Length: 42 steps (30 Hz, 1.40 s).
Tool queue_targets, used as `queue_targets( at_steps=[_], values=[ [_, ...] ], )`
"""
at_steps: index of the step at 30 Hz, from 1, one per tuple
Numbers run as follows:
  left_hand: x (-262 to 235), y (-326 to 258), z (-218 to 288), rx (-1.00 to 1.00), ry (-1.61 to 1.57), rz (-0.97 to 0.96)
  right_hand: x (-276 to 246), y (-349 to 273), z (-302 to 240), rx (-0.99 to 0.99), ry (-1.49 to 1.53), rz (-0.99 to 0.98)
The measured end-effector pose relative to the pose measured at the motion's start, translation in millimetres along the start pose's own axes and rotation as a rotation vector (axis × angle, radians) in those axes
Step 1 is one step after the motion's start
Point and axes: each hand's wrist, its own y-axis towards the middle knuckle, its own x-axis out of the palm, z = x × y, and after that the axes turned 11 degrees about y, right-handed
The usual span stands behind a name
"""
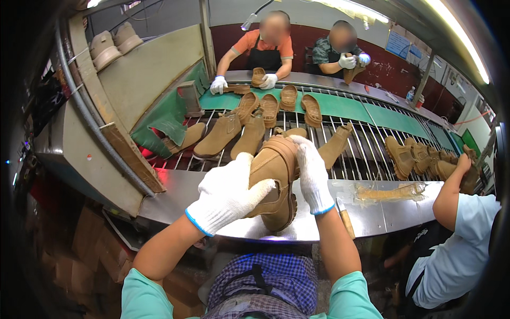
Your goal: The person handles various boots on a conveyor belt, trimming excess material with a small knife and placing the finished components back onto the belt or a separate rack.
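Between my gloved hands is a tan ankle boot (270, 167) with a brown lugged sole, tilted above the metal ledge. My left hand (226, 192) grips its side, thumb lying across the dark elastic panel. My right hand (313, 174) is closed around the boot's far end, on the sole side; some of its fingertips are hidden. Just beyond, tan boot uppers (219, 135) lie on the roller conveyor, with another upper (336, 146) to the right. Loose brown soles (270, 110) rest behind them. A wooden-handled tool (345, 219) lies beside my right wrist.
Two co-workers in white gloves work across the conveyor (366, 159); one holds a sole (258, 77). At right, a person's bare hand (464, 162) is by a row of boots (401, 157). A metal-pipe frame (101, 122) stands at left. Cardboard boxes (87, 239) sit below.
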Motion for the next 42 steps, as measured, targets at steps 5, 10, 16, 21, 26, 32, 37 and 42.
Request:
queue_targets(
  at_steps=[5,10,16,21,26,32,37,42],
  values=[
    [16.4,6.7,16.1,0.167,0.033,0.175,-3.8,17.7,-22.6,0.103,0.041,0.014],
    [11.8,20.4,12.2,0.081,0.015,0.070,6.6,10.9,1.3,-0.205,-0.208,0.091],
    [7.4,36.6,10.8,-0.046,0.058,0.001,-25.5,-121.7,84.1,0.141,-0.225,-0.087],
    [17.6,-1.1,31.0,0.517,-0.433,0.044,-8.0,-146.6,92.7,0.198,-0.020,0.282],
    [67.0,-13.3,-14.4,0.596,-0.431,0.208,-110.7,-71.4,33.0,-0.004,0.156,0.389],
    [176.4,38.6,-92.9,0.008,-0.562,-0.071,-317.2,38.2,41.0,0.360,0.568,0.877],
    [221.4,76.7,-120.0,-0.169,-0.581,-0.090,-155.2,69.2,72.1,0.321,-0.318,0.367],
    [242.2,118.4,-129.9,-0.121,-0.670,0.007,-54.0,167.2,135.0,0.064,-0.854,-0.038]
  ],
)
